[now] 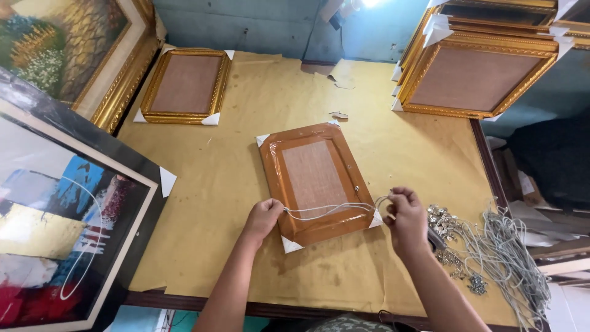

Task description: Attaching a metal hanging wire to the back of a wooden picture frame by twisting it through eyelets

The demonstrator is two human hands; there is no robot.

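- Orange-brown frame [316, 182] lies face down on the paper-covered table [246, 246], between the two hands, white corner guards on it.
- A pale cord [329, 210] runs across the frame's lower part, from hand to hand.
- Left hand [263, 218] rests at the frame's lower left edge, fingers closed on the cord's end.
- Right hand [405, 216] sits just beside the lower right corner, fingertips pinched on the cord's other end.
- More cords [510, 258] and small metal hangers [445, 224] lie right of that hand.
- Gold frames [184, 86] sit farther back.
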